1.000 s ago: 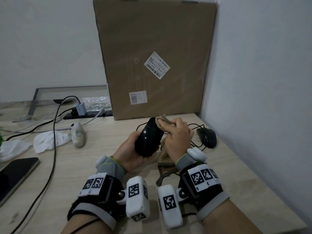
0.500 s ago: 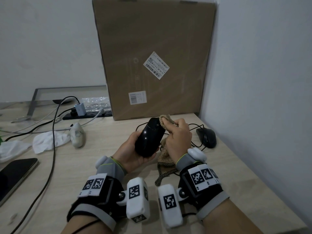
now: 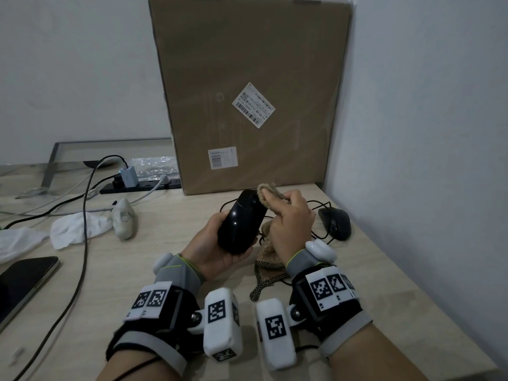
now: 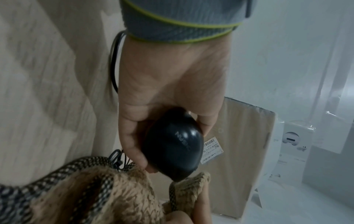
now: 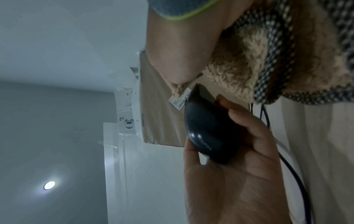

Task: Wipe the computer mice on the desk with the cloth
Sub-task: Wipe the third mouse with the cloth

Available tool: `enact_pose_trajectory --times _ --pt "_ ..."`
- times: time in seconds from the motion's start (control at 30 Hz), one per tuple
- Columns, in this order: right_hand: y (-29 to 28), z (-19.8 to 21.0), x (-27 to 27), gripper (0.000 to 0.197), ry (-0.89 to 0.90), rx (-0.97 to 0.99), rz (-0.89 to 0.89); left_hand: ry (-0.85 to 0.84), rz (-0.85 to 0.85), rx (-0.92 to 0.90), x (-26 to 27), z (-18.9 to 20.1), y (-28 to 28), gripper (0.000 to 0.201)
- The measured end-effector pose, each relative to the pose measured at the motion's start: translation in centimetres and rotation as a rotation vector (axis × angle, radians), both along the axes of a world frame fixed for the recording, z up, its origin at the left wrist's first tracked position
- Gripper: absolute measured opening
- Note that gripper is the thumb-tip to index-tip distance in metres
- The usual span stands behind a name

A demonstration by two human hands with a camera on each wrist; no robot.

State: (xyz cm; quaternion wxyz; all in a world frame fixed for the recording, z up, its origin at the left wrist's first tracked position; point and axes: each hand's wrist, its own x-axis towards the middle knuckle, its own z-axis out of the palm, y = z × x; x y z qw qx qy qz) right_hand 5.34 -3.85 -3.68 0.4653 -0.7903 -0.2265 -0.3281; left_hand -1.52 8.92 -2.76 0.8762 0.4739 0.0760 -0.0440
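Note:
My left hand [image 3: 217,246] grips a glossy black mouse [image 3: 242,221] lifted above the desk, thumb on one side and fingers on the other; the left wrist view shows the same mouse [image 4: 172,145] in the left hand [image 4: 168,94]. My right hand [image 3: 291,224] pinches a tan fleecy cloth [image 3: 268,192] with a checked border and presses it against the mouse's front end. The cloth's lower part [image 3: 268,266] hangs down to the desk. In the right wrist view the cloth [image 5: 258,65] lies just above the mouse [image 5: 208,130]. A second black mouse [image 3: 335,222] lies at the right near the wall. A pale mouse [image 3: 124,218] lies at the left.
A tall cardboard box [image 3: 247,92] stands at the back against the wall. A white crumpled rag [image 3: 74,226], cables [image 3: 82,243], a power strip [image 3: 143,185] and a dark phone [image 3: 22,284] occupy the left of the wooden desk [image 3: 170,270]. The white wall [image 3: 426,160] is close on the right.
The cloth in my right hand has slid a little along the front of the black mouse; the left hand has tilted the mouse slightly.

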Motion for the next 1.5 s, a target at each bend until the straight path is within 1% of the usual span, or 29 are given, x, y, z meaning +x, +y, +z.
enact_pose_trajectory --times 0.07,0.13,0.17,0.23,0.3,0.37,0.43,0.5,0.57,0.6,0.7,0.77,0.87,0.9,1.0,1.03,1.13,1.17,1.27,1.33,1.4,1.43,1.5 --pt "0.25 -0.04 -0.21 0.050 -0.073 -0.014 0.063 0.003 0.015 -0.007 0.02 0.03 0.03 0.045" --pt "0.39 -0.05 -0.23 0.047 -0.067 -0.039 0.080 -0.001 0.017 -0.008 -0.02 0.06 0.04 0.045" --pt "0.39 -0.04 -0.14 0.048 -0.038 -0.053 0.056 -0.002 0.012 -0.005 -0.05 0.06 0.01 0.045" --pt "0.17 -0.11 0.14 0.058 0.032 -0.081 -0.027 -0.005 0.003 0.002 -0.11 0.02 -0.06 0.043" --pt "-0.06 -0.05 0.24 0.064 0.046 -0.063 -0.049 -0.009 0.001 0.002 -0.12 0.04 -0.12 0.043" --pt "-0.01 -0.01 0.09 0.058 -0.023 -0.036 0.018 -0.008 0.003 -0.005 -0.06 0.08 -0.13 0.043" --pt "0.20 -0.11 -0.02 0.051 -0.070 -0.049 0.055 -0.008 0.007 -0.010 -0.08 0.11 -0.10 0.044" --pt "0.23 -0.08 0.10 0.053 -0.029 -0.061 0.013 -0.005 -0.002 -0.010 -0.12 0.12 -0.16 0.044" --pt "0.15 -0.08 0.19 0.061 0.021 -0.062 -0.039 -0.004 -0.007 -0.006 -0.16 0.05 -0.16 0.044" --pt "0.05 -0.08 0.16 0.062 0.017 -0.053 -0.039 -0.002 -0.005 -0.005 -0.16 0.03 -0.15 0.044" --pt "0.08 -0.07 -0.04 0.055 -0.070 -0.048 0.017 0.002 0.008 -0.016 -0.08 0.05 -0.06 0.044" --pt "0.10 -0.01 -0.10 0.054 -0.043 -0.065 0.006 0.003 0.003 -0.018 -0.10 0.06 -0.08 0.044" --pt "-0.15 0.07 0.02 0.065 0.054 -0.079 -0.052 0.003 -0.012 -0.010 -0.10 0.06 -0.23 0.043" --pt "-0.21 0.13 -0.03 0.065 0.036 -0.060 -0.053 0.001 -0.011 -0.011 -0.12 0.04 -0.24 0.043" --pt "-0.01 0.09 -0.25 0.055 -0.058 -0.031 0.005 -0.006 0.000 -0.021 -0.14 0.07 -0.11 0.044" --pt "0.04 0.08 -0.28 0.054 -0.058 -0.040 0.006 -0.007 -0.001 -0.022 -0.15 0.10 -0.08 0.044" --pt "-0.11 0.07 0.01 0.061 0.025 -0.025 -0.059 -0.008 -0.010 -0.007 -0.22 0.11 -0.22 0.043" --pt "-0.17 0.11 -0.01 0.061 0.016 -0.009 -0.060 -0.008 -0.009 -0.002 -0.23 0.14 -0.29 0.043" --pt "-0.03 0.13 -0.36 0.053 -0.077 -0.016 0.004 -0.008 0.007 -0.002 -0.22 0.17 -0.33 0.043" --pt "0.03 0.17 -0.30 0.055 -0.032 -0.046 -0.011 -0.007 0.006 -0.004 -0.26 0.12 -0.24 0.043" --pt "-0.05 0.11 -0.02 0.059 0.030 -0.032 -0.037 -0.006 0.000 -0.003 -0.25 0.07 -0.25 0.043" --pt "-0.12 0.12 0.00 0.057 0.014 0.002 -0.007 -0.007 0.001 0.000 -0.21 0.10 -0.30 0.043" --pt "-0.07 0.04 -0.19 0.043 -0.039 0.057 0.125 -0.010 0.014 0.003 -0.15 0.13 -0.28 0.044"
